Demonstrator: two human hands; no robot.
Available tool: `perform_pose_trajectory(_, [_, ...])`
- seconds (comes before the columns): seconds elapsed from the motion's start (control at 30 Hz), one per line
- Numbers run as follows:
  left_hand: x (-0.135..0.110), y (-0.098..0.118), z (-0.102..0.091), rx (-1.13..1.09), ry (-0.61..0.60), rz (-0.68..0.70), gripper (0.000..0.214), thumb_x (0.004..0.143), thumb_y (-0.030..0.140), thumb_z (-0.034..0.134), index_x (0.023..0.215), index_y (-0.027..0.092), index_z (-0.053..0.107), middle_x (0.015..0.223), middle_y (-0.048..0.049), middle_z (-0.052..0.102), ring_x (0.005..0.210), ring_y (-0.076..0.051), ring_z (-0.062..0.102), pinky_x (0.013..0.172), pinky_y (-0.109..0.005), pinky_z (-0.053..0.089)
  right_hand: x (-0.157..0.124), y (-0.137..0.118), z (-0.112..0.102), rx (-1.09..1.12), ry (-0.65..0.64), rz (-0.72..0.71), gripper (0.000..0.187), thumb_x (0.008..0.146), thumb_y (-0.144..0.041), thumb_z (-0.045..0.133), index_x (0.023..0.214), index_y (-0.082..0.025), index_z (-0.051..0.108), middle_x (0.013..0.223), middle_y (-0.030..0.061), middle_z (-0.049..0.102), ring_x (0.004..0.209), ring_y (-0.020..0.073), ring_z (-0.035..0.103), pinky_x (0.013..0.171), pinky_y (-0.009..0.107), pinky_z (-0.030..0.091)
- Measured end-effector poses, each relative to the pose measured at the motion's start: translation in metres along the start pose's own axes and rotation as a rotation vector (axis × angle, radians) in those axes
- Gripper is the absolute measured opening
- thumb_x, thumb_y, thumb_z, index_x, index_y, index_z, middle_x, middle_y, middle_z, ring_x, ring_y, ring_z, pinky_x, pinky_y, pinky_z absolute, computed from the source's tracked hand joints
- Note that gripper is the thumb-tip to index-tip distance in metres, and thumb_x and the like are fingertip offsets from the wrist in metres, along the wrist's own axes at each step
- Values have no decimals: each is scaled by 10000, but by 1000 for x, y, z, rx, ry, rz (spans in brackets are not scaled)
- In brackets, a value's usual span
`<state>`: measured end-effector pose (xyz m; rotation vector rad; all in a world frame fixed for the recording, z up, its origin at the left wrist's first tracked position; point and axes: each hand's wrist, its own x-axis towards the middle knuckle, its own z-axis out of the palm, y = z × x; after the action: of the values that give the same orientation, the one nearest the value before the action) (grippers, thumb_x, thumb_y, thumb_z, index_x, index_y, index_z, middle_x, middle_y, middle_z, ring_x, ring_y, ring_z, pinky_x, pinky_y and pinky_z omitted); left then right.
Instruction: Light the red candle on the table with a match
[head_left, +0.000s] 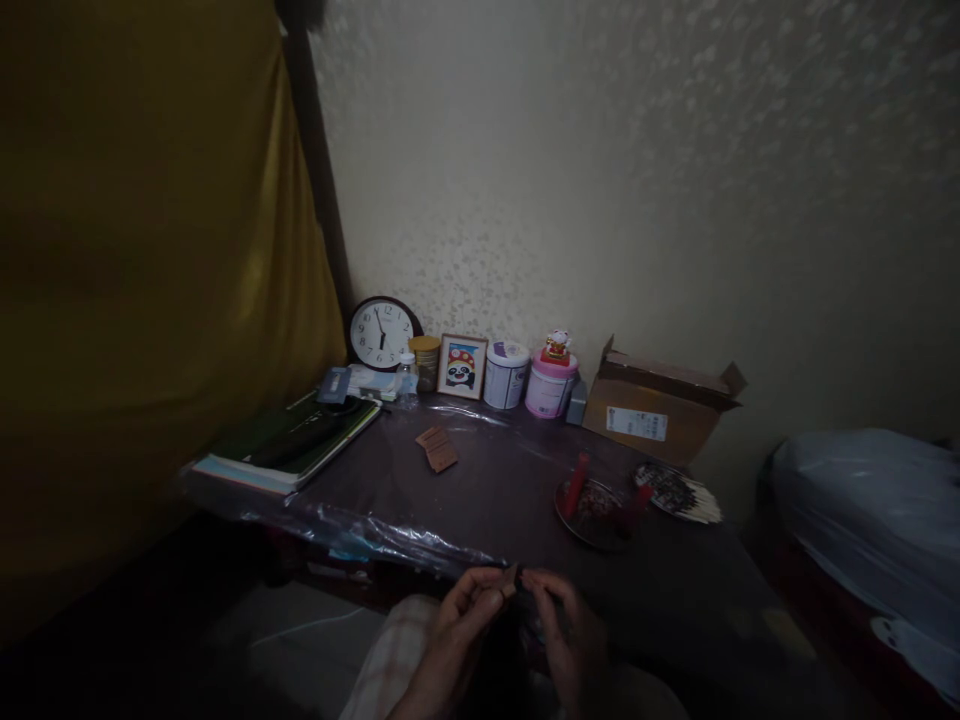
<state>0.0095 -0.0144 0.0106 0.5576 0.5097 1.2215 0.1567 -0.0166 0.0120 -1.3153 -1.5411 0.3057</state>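
Observation:
My left hand (459,610) and my right hand (566,625) are close together at the near edge of a dark table (495,480) wrapped in clear plastic. Both pinch a small dark object (513,580) between their fingertips; the dim light hides what it is. Beyond the hands a round tray (596,505) holds two red sticks (576,478). A bundle of thin pale sticks (686,492) lies to its right. A small brown card (437,448) lies mid-table.
Along the wall stand a wall clock (382,333), a framed panda picture (462,366), a white tub (506,374), a pink tub (551,385) with a figurine on top, and an open cardboard box (660,405). Books (292,445) lie left. A yellow curtain (142,260) hangs left; a plastic-covered bundle (870,520) sits right.

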Motion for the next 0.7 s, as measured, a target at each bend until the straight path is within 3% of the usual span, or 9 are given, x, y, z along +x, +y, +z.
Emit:
perform_pose_trajectory(0.4, [0, 0, 0, 64, 28, -27, 264, 682, 326, 754, 909, 194, 724, 904, -81, 751, 846, -216, 668, 816, -323, 458, 1, 0, 1, 3, 36, -51, 227, 887, -373, 516, 852, -249, 702, 823, 22, 756, 763, 155, 722, 707, 195, 568])
perform_pose_trajectory(0.7, [0, 0, -3, 72, 4, -20, 252, 711, 267, 733, 946, 179, 718, 938, -81, 743, 878, -209, 654, 833, -313, 450, 1, 1, 0, 0, 16, -29, 201, 884, -340, 519, 860, -250, 697, 840, 15, 754, 776, 151, 718, 718, 191, 559])
